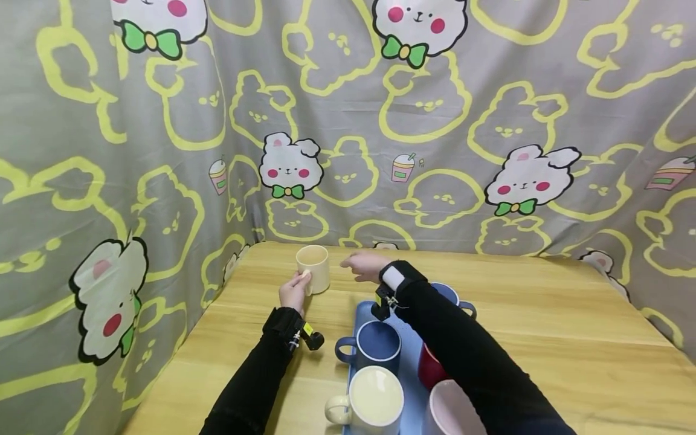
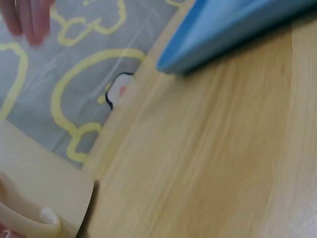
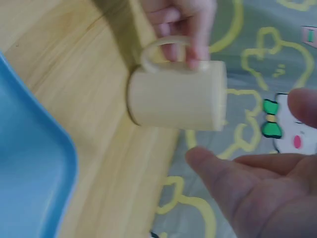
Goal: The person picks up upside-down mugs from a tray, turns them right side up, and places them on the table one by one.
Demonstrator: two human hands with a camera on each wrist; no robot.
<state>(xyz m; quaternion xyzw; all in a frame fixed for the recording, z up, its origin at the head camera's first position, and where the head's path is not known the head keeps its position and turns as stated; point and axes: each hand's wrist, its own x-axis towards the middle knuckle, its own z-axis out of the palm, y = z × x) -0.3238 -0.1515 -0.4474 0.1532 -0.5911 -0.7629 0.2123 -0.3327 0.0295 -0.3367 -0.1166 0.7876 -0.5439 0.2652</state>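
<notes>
At the far left of the table, a cream mug point(image 1: 318, 273) stands upright close to the cloth backdrop. My left hand point(image 1: 293, 293) grips its handle between thumb and fingers; the right wrist view shows the same left hand point(image 3: 185, 20) at the handle. To the right of the mug, my right hand point(image 1: 367, 266) hovers with nothing in it, apart from the mug. In the right wrist view that hand point(image 3: 262, 188) has its fingers extended beside the mug's wall point(image 3: 173, 101). Part of the mug point(image 2: 44, 168) also fills the lower left of the left wrist view.
A blue tray point(image 1: 410, 380) lies under my right arm. It carries a dark blue mug point(image 1: 379, 343), a pale yellow mug point(image 1: 376, 396), a pink mug point(image 1: 451, 411), a red mug point(image 1: 429, 368) and another blue mug point(image 1: 447, 293), some partly hidden by my sleeve. Patterned cloth point(image 1: 348, 139) borders the table.
</notes>
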